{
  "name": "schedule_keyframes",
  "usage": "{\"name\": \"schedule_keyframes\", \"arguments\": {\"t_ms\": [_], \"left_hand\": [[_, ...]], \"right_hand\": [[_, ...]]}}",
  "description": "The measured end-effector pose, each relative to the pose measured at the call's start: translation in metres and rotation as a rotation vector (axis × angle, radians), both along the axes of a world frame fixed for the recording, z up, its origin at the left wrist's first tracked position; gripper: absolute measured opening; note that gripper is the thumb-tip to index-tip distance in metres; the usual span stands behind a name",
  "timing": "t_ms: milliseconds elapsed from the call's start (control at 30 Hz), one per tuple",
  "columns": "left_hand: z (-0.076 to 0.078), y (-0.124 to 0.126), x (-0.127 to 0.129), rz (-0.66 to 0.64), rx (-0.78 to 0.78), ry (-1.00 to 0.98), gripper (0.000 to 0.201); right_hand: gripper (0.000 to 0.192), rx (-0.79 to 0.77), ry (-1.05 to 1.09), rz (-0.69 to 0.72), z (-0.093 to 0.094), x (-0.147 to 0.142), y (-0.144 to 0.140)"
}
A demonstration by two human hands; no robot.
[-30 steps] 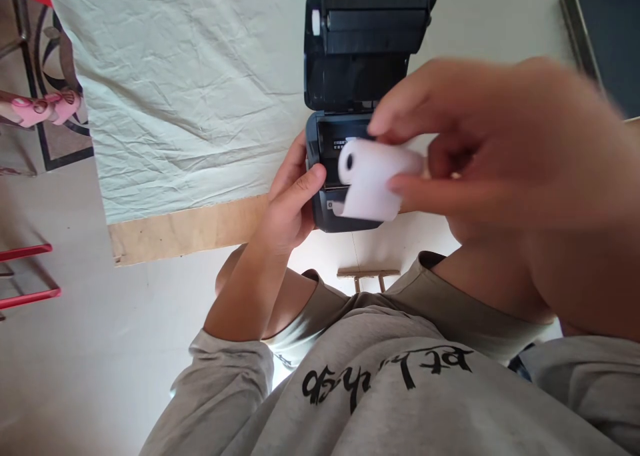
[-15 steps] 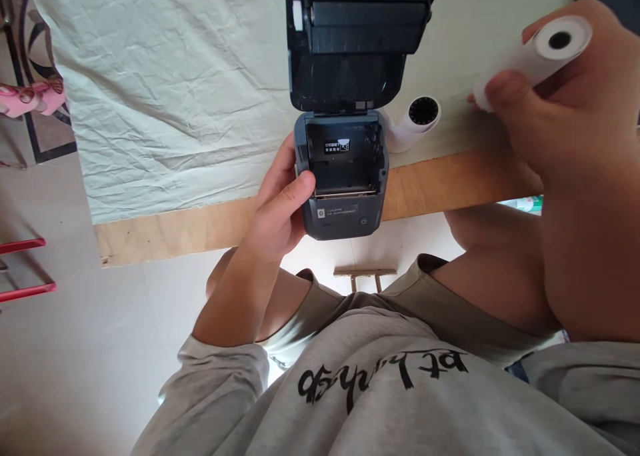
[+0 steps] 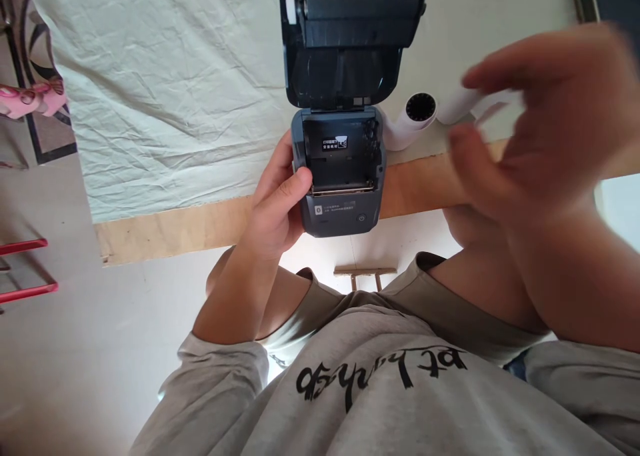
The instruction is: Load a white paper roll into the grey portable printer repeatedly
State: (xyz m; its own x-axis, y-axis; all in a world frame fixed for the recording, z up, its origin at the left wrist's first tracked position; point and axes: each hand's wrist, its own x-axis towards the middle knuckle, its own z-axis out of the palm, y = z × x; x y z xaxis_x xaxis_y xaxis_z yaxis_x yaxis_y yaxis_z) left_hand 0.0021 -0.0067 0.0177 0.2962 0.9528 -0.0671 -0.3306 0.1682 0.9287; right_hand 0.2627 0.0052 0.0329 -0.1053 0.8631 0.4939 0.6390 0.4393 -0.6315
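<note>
My left hand [image 3: 277,206] is closed around the left side of a dark grey portable label printer [image 3: 345,219], its thumb on the rim of the paper bay. The printer's lid [image 3: 350,69] is swung up, and the bay shows only a small printed label inside. Touching or close to the printer's right side lies a white paper roll [image 3: 403,133] with a black core. My right hand [image 3: 540,109], blurred by motion, has thumb and fingers apart and holds nothing. Behind it a second white paper roll [image 3: 455,104] lies on the cloth, partly hidden by the fingers.
A pale green cloth [image 3: 175,96] covers the table, whose bare wooden edge [image 3: 175,233] faces me. At the top right corner sits a dark box-like object [image 3: 613,3]. Pink shoes [image 3: 35,99] and a red metal frame [image 3: 30,289] are on the floor at left.
My right hand has let go of the white paper roll, which now lies on the cloth, and its fingers have spread. The printer in my left hand has shifted slightly left and up.
</note>
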Motion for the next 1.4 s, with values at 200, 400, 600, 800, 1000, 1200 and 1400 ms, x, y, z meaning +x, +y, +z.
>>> {"name": "schedule_keyframes", "arguments": {"t_ms": [200, 400, 600, 800, 1000, 1200, 1400], "left_hand": [[0.002, 0.001, 0.0, 0.007, -0.014, 0.018, 0.032], [0.004, 0.0, 0.001, -0.002, -0.011, 0.023, 0.03], [0.004, 0.001, 0.003, 0.012, -0.031, 0.013, 0.031], [0.006, 0.001, 0.003, 0.016, -0.057, 0.033, 0.034], [0.008, 0.001, 0.003, 0.007, -0.075, 0.028, 0.035], [0.006, 0.0, 0.003, 0.006, -0.052, 0.015, 0.032], [0.006, 0.0, 0.002, 0.001, -0.067, 0.004, 0.033]], "right_hand": [[0.057, -0.019, -0.295, 0.161, -0.015, -0.031, -0.001], [0.033, -0.053, -0.278, 0.037, -0.024, -0.034, 0.002], [0.034, -0.017, -0.231, 0.134, -0.019, -0.031, 0.0], [0.017, 0.014, -0.246, 0.092, -0.022, -0.033, 0.001], [0.057, -0.083, -0.171, 0.139, -0.019, -0.029, -0.004], [0.021, -0.001, -0.287, 0.14, -0.023, -0.029, -0.001], [0.046, -0.026, -0.256, 0.129, -0.022, -0.025, -0.001]]}}
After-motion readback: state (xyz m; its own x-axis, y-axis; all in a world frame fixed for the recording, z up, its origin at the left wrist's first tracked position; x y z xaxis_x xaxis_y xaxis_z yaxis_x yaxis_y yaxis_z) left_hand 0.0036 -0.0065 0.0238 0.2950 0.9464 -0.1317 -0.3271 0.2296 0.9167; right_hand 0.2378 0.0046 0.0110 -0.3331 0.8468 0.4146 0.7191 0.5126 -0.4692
